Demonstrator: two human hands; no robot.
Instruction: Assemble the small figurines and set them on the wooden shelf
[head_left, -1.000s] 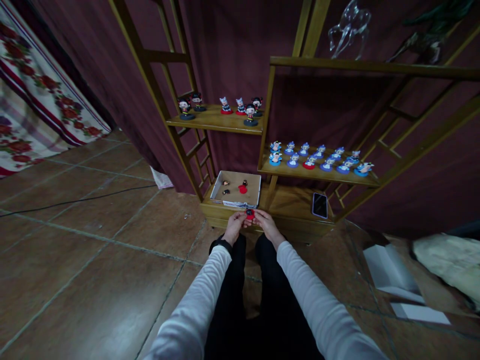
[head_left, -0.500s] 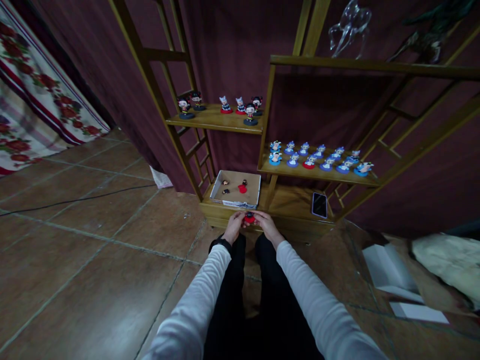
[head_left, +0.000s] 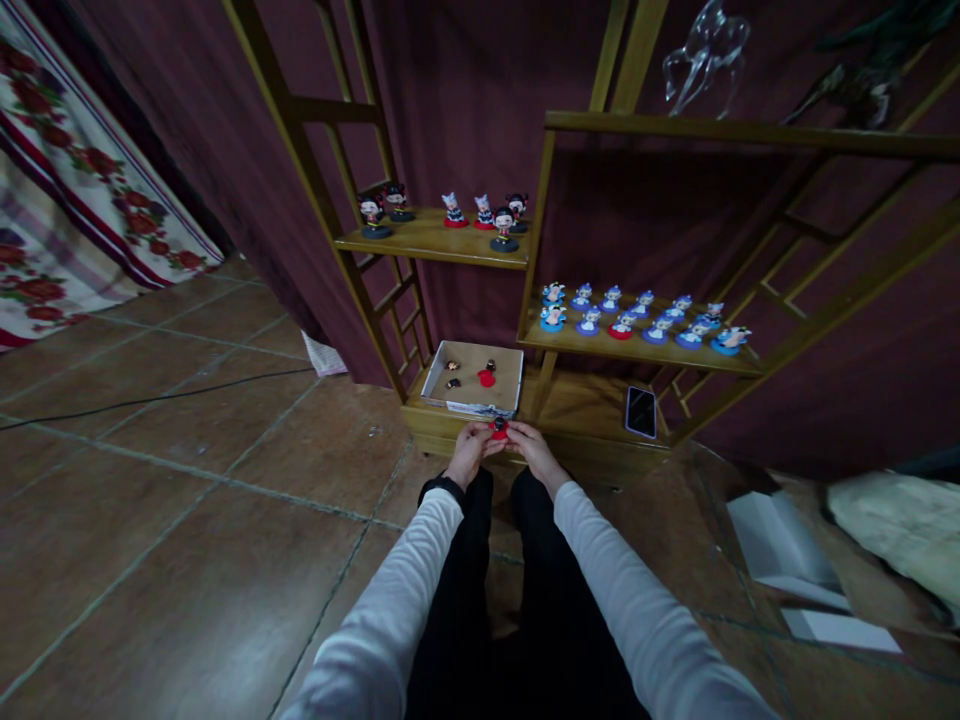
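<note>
My left hand (head_left: 469,448) and my right hand (head_left: 529,446) meet in front of a low wooden shelf, both pinching one small red-based figurine (head_left: 499,429) with a dark top. Just beyond it lies a shallow cardboard box (head_left: 507,385) holding a red piece (head_left: 487,377) and a few small dark parts (head_left: 451,372). Both arms wear light long sleeves, and a dark band sits on my left wrist.
The wooden rack (head_left: 435,243) carries dark-haired figurines on its upper left shelf and several blue-based figurines (head_left: 637,320) on the right shelf. A phone (head_left: 640,411) lies on the bottom board. White papers (head_left: 780,545) and a pale bag (head_left: 900,525) lie on the tiled floor at right.
Both hands stay together on the red-based figurine and have risen very slightly. The view has shifted a little; nothing else moved.
</note>
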